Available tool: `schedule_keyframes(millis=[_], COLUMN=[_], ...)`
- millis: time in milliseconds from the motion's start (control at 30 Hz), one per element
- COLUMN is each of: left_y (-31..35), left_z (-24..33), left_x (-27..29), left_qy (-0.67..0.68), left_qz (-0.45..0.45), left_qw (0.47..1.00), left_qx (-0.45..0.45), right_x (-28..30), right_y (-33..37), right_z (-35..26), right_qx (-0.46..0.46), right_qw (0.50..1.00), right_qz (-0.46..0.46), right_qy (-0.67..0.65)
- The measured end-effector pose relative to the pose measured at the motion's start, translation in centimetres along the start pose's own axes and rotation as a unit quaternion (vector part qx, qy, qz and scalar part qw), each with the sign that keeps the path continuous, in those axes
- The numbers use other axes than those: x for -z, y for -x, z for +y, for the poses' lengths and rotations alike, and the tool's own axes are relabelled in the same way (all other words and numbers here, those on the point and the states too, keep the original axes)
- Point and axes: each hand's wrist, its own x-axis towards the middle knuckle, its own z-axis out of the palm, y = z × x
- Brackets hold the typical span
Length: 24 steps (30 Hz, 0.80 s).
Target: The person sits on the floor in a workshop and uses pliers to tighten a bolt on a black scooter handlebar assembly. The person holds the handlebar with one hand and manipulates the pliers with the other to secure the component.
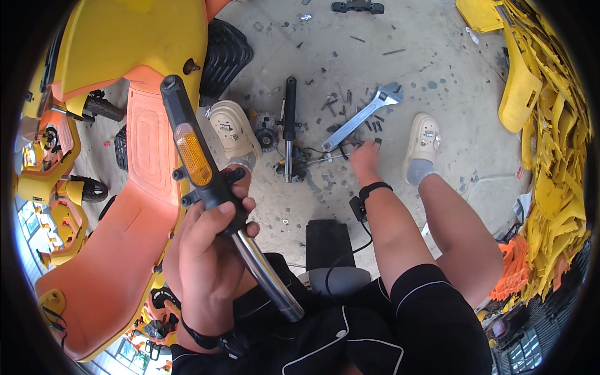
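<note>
My left hand (209, 250) grips a fork leg (206, 181) held upright close to the camera: a black lower part with an orange reflector and a chrome tube running down toward my lap. My right hand (364, 157) reaches down to the concrete floor, fingers on small parts lying beside the handle end of a large silver adjustable wrench (362, 117). Whether it holds one I cannot tell. A second black fork leg (290, 122) lies on the floor between my two cream shoes.
An orange and yellow scooter body (134, 187) fills the left side. Stacked yellow plastic panels (550, 144) line the right edge. Bolts and small bits are scattered over the floor (425, 56). A black stool (328, 240) sits between my legs.
</note>
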Motion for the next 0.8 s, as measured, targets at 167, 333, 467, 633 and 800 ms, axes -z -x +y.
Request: schedule_keyframes(millis=[167, 333, 467, 633, 800], left_y=[-1.0, -2.2, -2.4, -3.0, -2.7], left_z=[0.8, 1.5, 2.3, 2.9, 3.4], left_x=[0.0, 0.6, 0.5, 0.6, 0.3], left_qy=[-0.038, -0.057, -0.040, -0.026, -0.027], left_qz=[0.039, 0.092, 0.105, 0.110, 0.102], left_qw=[0.998, 0.994, 0.994, 0.994, 0.994], left_qx=[-0.019, -0.017, 0.000, 0.001, 0.017], right_x=[3.2, 0.9, -0.4, -0.6, -0.6], right_y=[-5.9, -9.8, -11.3, -12.1, -12.8], right_z=[-5.9, -8.9, -10.6, -11.4, -11.3], right_qx=[0.094, 0.190, 0.225, 0.271, 0.327], right_qw=[0.991, 0.975, 0.969, 0.949, 0.928], right_qz=[-0.057, -0.070, -0.105, -0.118, -0.118], right_qy=[-0.082, -0.086, 0.009, 0.108, 0.138])
